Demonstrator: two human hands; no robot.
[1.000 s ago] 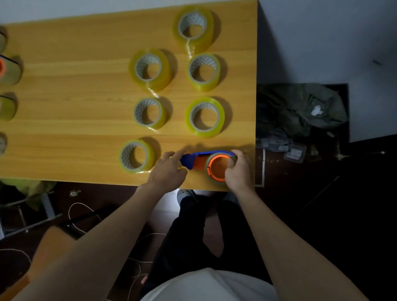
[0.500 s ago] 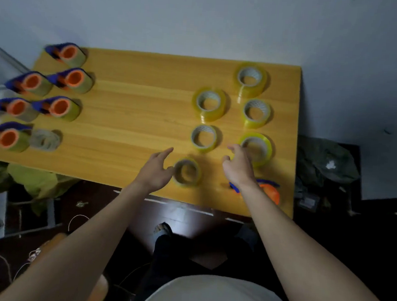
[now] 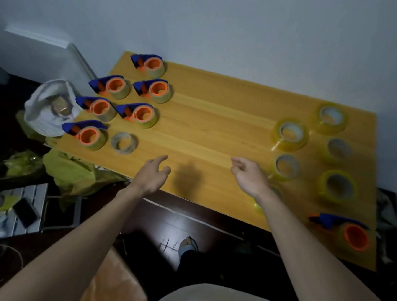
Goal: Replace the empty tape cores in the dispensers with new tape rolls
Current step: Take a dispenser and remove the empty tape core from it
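Several blue-and-orange tape dispensers (image 3: 116, 87) stand in rows at the left end of the wooden table (image 3: 208, 127). A bare grey tape core (image 3: 124, 143) lies beside the nearest dispenser (image 3: 87, 134). Several yellow tape rolls (image 3: 290, 133) lie flat at the right end. One more dispenser (image 3: 350, 233) lies at the near right corner. My left hand (image 3: 151, 175) hovers open over the table's front middle. My right hand (image 3: 250, 177) hovers open just left of a small roll (image 3: 286, 167); my wrist partly hides another roll (image 3: 258, 206).
A white bag (image 3: 50, 109) with a box inside hangs off the table's left edge. Yellow-green sheets (image 3: 72, 176) lie on the floor below. A phone (image 3: 25, 211) rests on a white rack at the left. A brown stool (image 3: 115, 286) stands near my legs.
My right hand let go of the dispenser at the near right corner. Both hands moved left toward the table's middle, and my view swung left to show the dispenser rows.
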